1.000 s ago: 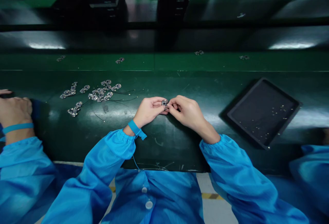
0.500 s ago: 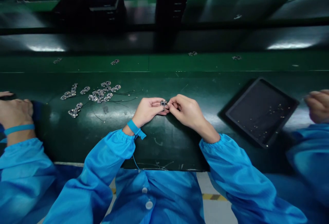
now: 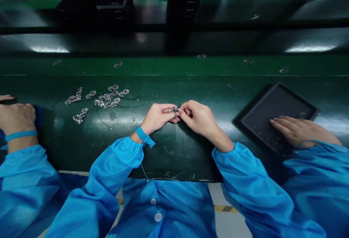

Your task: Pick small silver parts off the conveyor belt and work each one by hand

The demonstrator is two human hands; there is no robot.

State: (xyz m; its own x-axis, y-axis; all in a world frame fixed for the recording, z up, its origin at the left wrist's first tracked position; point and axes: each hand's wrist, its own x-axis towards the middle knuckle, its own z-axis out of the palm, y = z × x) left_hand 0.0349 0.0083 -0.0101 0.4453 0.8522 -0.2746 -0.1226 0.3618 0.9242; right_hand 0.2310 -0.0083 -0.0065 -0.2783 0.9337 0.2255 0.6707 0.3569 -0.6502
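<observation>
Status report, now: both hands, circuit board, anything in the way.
Left hand holds small circuit board. Right hand pinched at its edge, grip unclear. Co-worker's hand over dark tray at right, apart from the work.

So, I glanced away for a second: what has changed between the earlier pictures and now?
A co-worker's hand has come in from the right, over the black tray. The boards along the green strip have shifted left, and another board has appeared at right. Unchanged: the left hand holds a small circuit board, the right hand pinches at its edge.
</observation>
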